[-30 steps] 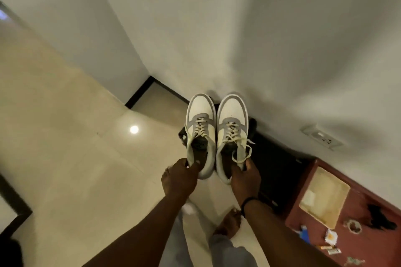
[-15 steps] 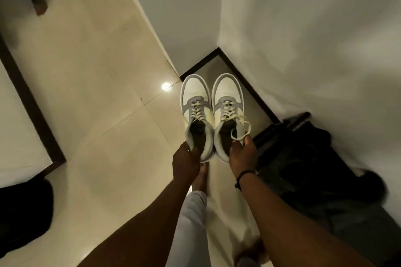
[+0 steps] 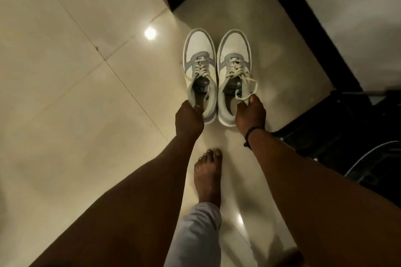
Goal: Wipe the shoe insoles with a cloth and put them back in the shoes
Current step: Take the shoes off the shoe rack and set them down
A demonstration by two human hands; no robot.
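Observation:
Two white and grey sneakers sit side by side, toes pointing away from me, low over the tiled floor near a wall corner. My left hand (image 3: 188, 119) grips the heel collar of the left shoe (image 3: 199, 67). My right hand (image 3: 250, 114) grips the collar of the right shoe (image 3: 234, 67), with a loose lace end by its fingers. Dark insoles show inside both openings. I cannot tell whether the soles touch the floor. No cloth is in view.
Glossy beige floor tiles (image 3: 76, 93) spread to the left. A black skirting (image 3: 303, 28) runs along the white walls behind the shoes. A dark bag or case (image 3: 338, 136) stands at the right. My bare foot (image 3: 208, 171) is just behind the shoes.
Both hands have carried the pair of shoes down from chest height toward the floor in the corner. My view has tilted downward with them.

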